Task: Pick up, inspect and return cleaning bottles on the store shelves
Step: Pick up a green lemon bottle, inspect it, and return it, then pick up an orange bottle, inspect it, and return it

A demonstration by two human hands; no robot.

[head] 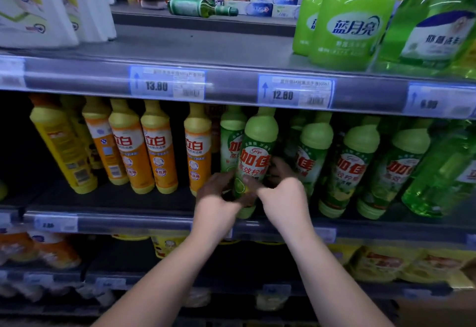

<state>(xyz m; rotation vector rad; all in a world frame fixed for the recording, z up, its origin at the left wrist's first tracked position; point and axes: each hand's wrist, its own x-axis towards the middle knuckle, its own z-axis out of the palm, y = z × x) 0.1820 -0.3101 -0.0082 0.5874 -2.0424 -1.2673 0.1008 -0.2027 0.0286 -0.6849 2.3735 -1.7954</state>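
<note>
I am watching both hands working at the front of the middle shelf [134, 219]. The left hand [219, 198] is wrapping its grip around the lower left of the green bottle [256, 156], thumb lying across the front label; the right hand [282, 192] is clamping its grip on the bottle's right side, fingers curling behind it. The bottle is standing nearly upright, its cap leaning slightly right, just under the upper shelf [231, 87]. Its base is sitting at the near edge of the middle shelf, though I cannot tell whether it is resting there or lifted.

A second bottle of the same kind is pressing close behind it on the left; the orange bottles [157, 146] are lining up further left; the row of matching bottles [353, 167] is running off to the right. Above, pale green jugs [350, 17] are crowding the right of the upper shelf, and price tags [295, 93] are showing along its front rail.
</note>
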